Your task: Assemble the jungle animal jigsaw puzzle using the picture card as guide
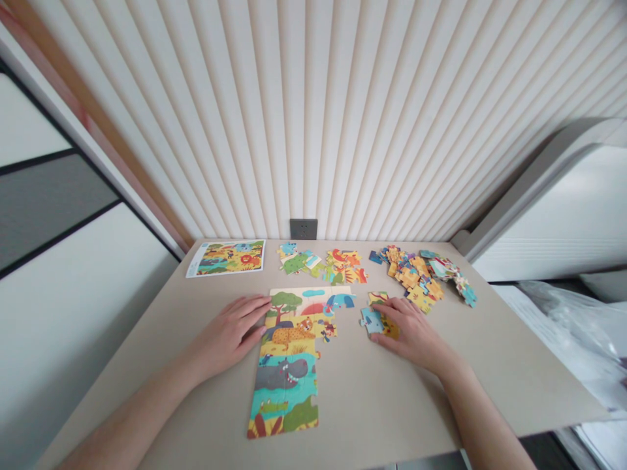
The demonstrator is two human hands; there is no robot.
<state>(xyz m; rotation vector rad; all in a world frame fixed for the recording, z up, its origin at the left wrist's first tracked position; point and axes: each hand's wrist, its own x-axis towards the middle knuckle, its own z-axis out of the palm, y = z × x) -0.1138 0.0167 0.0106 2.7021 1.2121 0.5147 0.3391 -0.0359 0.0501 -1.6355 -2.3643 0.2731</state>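
Note:
A partly joined jigsaw puzzle [287, 372] lies flat on the table, with a tree, a leopard, a hippo and a crocodile on it. My left hand [238, 326] rests along its upper left edge, fingers stretched out and holding nothing. To the right of the puzzle, my right hand [410, 328] curls over a few puzzle pieces, thumb and fingers on them. One is a light blue puzzle piece [372, 320] with a tab pointing left; yellow parts are half hidden under the fingers. A gap of bare table separates these from the joined puzzle.
A printed reference picture [230, 258] lies at the back left. Loose green and blue pieces [296, 261] and orange pieces [347, 263] lie behind the puzzle. A heaped pile of pieces [411, 274] is at the back right. A ribbed wall with a socket [304, 228] borders the table [196, 418].

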